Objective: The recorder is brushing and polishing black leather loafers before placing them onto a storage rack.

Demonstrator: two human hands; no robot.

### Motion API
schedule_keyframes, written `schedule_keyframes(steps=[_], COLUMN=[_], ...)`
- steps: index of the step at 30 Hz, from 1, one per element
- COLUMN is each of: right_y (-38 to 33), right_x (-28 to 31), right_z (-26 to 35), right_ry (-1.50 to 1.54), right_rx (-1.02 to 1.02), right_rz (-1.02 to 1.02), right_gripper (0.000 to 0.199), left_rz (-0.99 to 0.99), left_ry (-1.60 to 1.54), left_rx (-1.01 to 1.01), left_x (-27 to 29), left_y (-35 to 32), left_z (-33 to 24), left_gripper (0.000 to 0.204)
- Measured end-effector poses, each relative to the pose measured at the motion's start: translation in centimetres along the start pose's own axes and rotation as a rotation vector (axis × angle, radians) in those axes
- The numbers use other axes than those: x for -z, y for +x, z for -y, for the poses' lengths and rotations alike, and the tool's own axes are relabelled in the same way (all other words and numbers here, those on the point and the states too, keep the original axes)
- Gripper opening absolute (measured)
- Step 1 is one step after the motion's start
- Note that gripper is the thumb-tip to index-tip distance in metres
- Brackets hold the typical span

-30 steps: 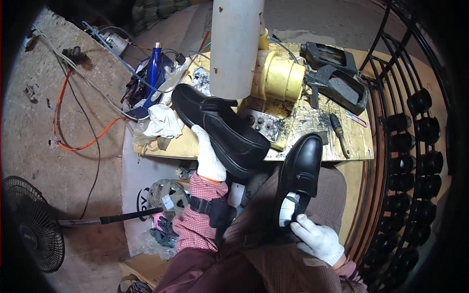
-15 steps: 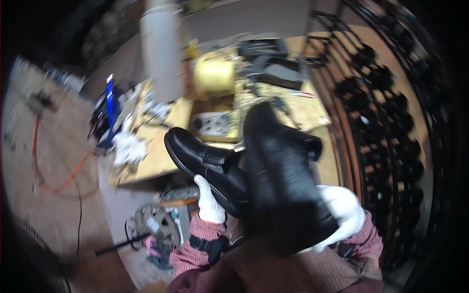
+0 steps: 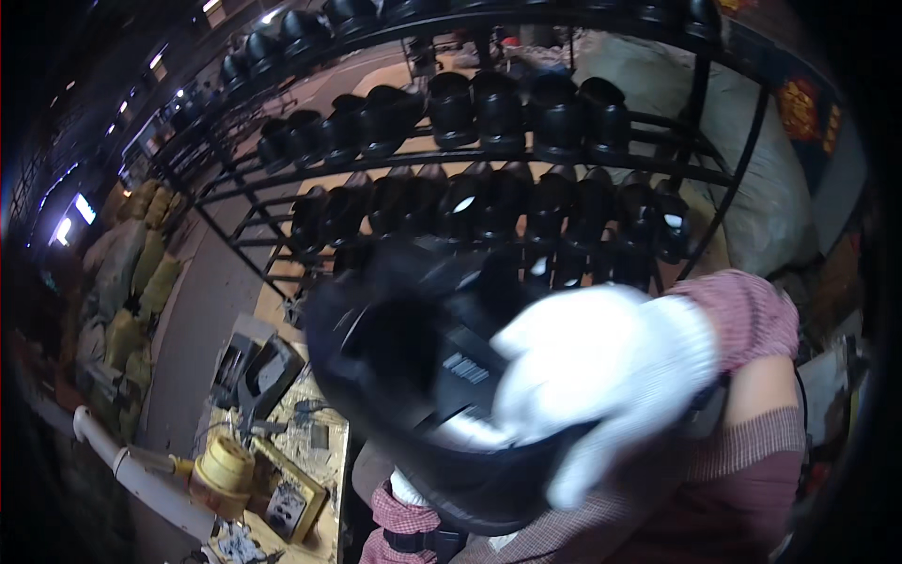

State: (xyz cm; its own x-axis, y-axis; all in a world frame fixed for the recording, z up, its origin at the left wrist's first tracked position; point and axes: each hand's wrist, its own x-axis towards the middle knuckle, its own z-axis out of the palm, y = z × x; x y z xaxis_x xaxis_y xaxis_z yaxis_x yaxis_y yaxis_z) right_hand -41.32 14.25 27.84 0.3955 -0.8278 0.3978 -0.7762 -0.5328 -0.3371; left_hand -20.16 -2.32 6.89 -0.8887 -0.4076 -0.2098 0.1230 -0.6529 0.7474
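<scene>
Close in front of me are black leather shoes [image 3: 498, 479], blurred by motion, with their dark openings turned up toward me. A dark tag or insole print shows inside one opening. My right hand [image 3: 601, 367], in a white knit glove, is closed over the near right rim, with fingers at the inside and outside of the shoe. Of my left hand [image 3: 406, 489] only a bit of white glove shows above the checked cuff, below the shoes; its fingers are hidden behind them. How the two shoes lie against each other cannot be made out.
Ahead stands a black metal rack [image 3: 451, 164] with several rows of black shoes. At lower left is the wooden workbench [image 3: 324, 451] with a yellow machine part [image 3: 225, 470], black boxy pieces [image 3: 268, 376] and a pale pipe [image 3: 160, 489]. Large pale sacks [image 3: 752, 179] stand at right.
My view has swung right from the workbench to the shoe rack. The shoes have come along in front of me, with their openings now facing up, and my right hand has moved onto the rim.
</scene>
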Motion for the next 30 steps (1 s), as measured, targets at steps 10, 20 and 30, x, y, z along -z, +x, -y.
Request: schedule_keyframes(steps=[10, 20, 30], right_y=[-10.9, -16.3, -0.3], right_x=[12.2, 15.2, 6.2], right_z=[1.8, -15.2, -12.3], right_ry=[-0.586, -1.237, -0.781], right_rx=[-1.218, -1.199, -0.915], right_rz=[-0.411, -0.263, 0.083], right_gripper=[0.049, 0.069, 0.043], left_rz=[-0.176, -0.132, -0.418], left_ry=[0.024, -0.499, -0.295], left_rx=[-0.051, -0.246, -0.257], left_x=[3.3, 10.6, 7.6], left_y=[-0.5, -9.1, -9.3], left_z=[0.7, 0.0, 4.5], left_gripper=[0.098, 0.079, 0.073])
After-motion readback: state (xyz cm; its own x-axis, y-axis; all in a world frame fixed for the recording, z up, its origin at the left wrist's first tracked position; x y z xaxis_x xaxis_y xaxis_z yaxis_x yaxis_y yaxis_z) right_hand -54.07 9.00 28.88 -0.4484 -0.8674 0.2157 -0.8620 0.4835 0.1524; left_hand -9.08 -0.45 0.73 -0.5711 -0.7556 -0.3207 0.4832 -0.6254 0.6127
